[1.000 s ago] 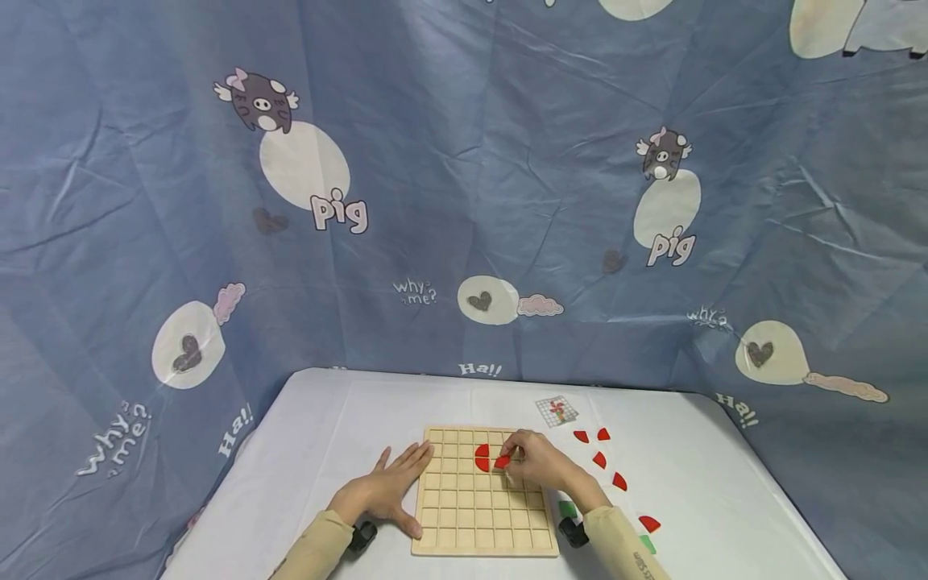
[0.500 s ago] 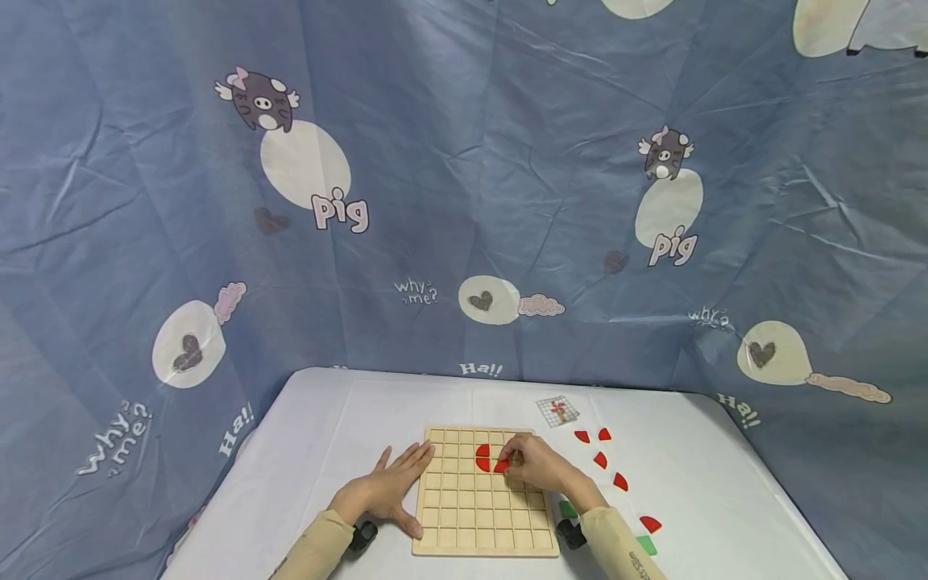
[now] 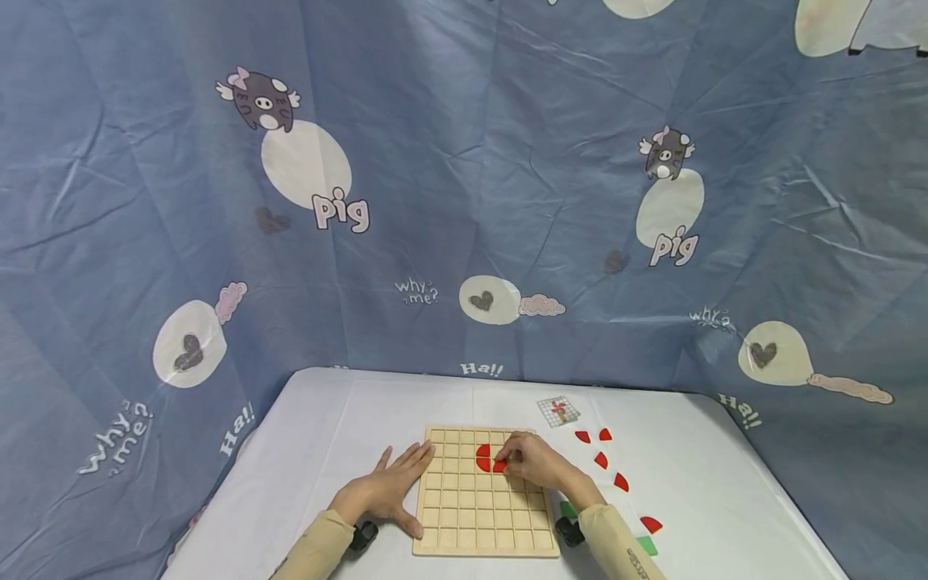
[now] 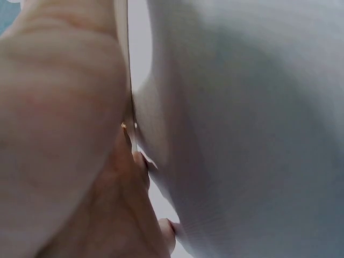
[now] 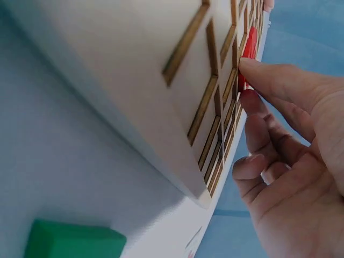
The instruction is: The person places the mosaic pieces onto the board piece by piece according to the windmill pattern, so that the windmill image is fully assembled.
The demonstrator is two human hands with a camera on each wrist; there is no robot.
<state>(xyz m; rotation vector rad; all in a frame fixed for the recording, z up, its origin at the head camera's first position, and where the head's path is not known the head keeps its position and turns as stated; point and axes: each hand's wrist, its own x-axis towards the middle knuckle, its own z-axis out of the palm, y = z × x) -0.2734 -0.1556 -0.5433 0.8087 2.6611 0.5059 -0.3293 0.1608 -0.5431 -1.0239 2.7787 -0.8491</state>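
Observation:
A wooden grid board point(image 3: 466, 515) lies on the white table in the head view. Two red quarter-circle pieces, an upper one point(image 3: 482, 450) and a lower one point(image 3: 483, 465), sit in neighbouring cells toward its far side. My right hand point(image 3: 535, 462) pinches a third red quarter-circle piece point(image 3: 499, 466) between thumb and fingertips, down at the cell right of the lower one. In the right wrist view, its thumb and fingertips meet at the red edge point(image 5: 241, 81). My left hand point(image 3: 386, 486) is spread, fingers straight, along the board's left edge.
Several loose red quarter-circles point(image 3: 601, 460) are scattered right of the board. Two green pieces, one point(image 3: 568, 509) beside the right wrist and one point(image 3: 648, 545) nearer the front, lie there too. A picture card point(image 3: 557, 411) rests behind the board. Blue patterned cloth point(image 3: 435, 242) hangs behind the table.
My right hand has lowered the red quarter-circle slightly into its cell, and its fingers have shifted a little on the piece. The left hand has stayed in place.

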